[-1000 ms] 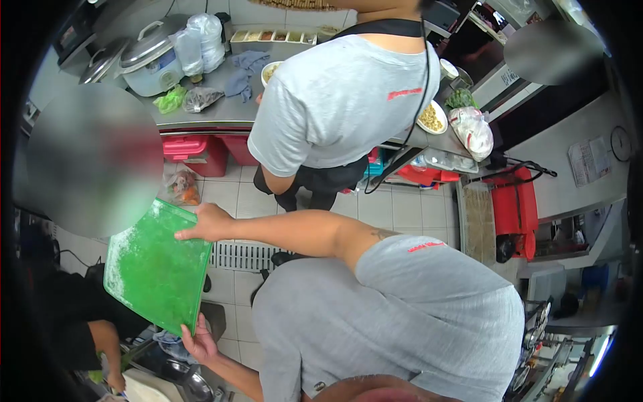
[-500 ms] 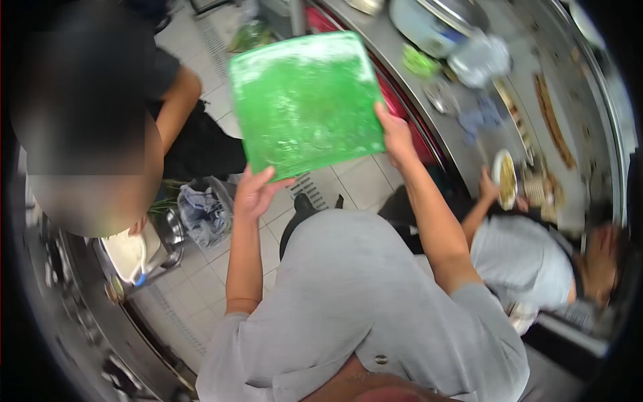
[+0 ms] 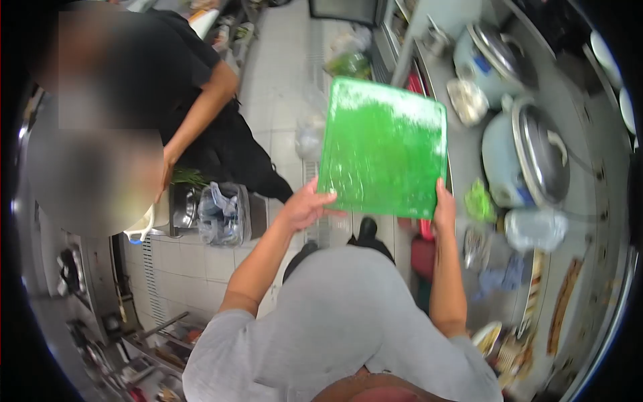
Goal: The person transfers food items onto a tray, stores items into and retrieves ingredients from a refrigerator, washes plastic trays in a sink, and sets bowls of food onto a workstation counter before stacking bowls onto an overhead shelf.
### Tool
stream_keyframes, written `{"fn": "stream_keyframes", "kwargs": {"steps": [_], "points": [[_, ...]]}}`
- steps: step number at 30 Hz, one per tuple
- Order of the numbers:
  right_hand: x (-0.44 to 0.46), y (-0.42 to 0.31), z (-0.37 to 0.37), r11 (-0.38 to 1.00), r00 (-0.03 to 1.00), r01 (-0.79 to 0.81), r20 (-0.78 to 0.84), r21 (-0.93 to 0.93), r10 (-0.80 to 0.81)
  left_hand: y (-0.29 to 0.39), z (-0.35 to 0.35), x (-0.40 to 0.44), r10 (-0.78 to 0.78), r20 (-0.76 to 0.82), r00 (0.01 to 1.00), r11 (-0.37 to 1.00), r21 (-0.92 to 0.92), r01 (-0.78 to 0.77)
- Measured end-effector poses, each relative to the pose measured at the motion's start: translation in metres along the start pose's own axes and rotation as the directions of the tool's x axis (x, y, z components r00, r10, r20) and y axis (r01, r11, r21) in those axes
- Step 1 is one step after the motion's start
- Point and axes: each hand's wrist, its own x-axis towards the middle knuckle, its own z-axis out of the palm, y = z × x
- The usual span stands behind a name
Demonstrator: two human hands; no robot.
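Note:
A square green tray (image 3: pixel 385 151) is held out in front of me, with a thin raised rim and whitish patches along its far side. My left hand (image 3: pixel 307 205) grips its near left corner, thumb on top. On the near right corner, my right hand (image 3: pixel 443 205) is closed round the edge. The fingers under the tray are mostly hidden. It hangs over the tiled floor, close to the counter on my right.
Two large rice cookers (image 3: pixel 512 157) stand on the steel counter to the right, with a green bag (image 3: pixel 479 201) and a clear plastic bag (image 3: pixel 534 230) beside them. At left, a person in black (image 3: pixel 181 74) stands near a lined bin (image 3: pixel 224 218). A walkway runs ahead.
My view has turned, and the tray now appears farther right, with both hands still on it. More walkway and a second rice cooker show; the co-worker at right has left view.

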Motion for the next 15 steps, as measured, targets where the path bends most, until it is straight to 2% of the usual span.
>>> {"fn": "stream_keyframes", "kwargs": {"steps": [2,3,6,9,15], "points": [[0.039,-0.015,-0.008,0.999,0.999,0.002,0.046,-0.044,0.0,0.003,0.014,0.018,0.026,-0.085,0.996,0.999,-0.031,-0.029],[0.054,-0.022,-0.008,0.999,0.995,0.011,0.102,0.049,-0.016,0.008,0.023,0.025,0.048,-0.093,0.995,0.999,-0.019,-0.05],[0.098,-0.058,-0.009,0.998,0.981,-0.006,0.193,-0.061,0.018,0.018,0.043,0.046,0.118,-0.152,0.981,0.992,-0.032,-0.124],[0.139,-0.076,0.002,0.999,0.967,-0.016,0.256,-0.03,0.023,0.03,0.056,0.066,0.188,-0.221,0.957,0.98,-0.021,-0.198],[0.203,-0.096,0.063,0.998,0.919,0.046,0.393,-0.03,-0.031,0.065,0.032,0.091,0.261,-0.302,0.917,0.962,0.002,-0.273]]}}
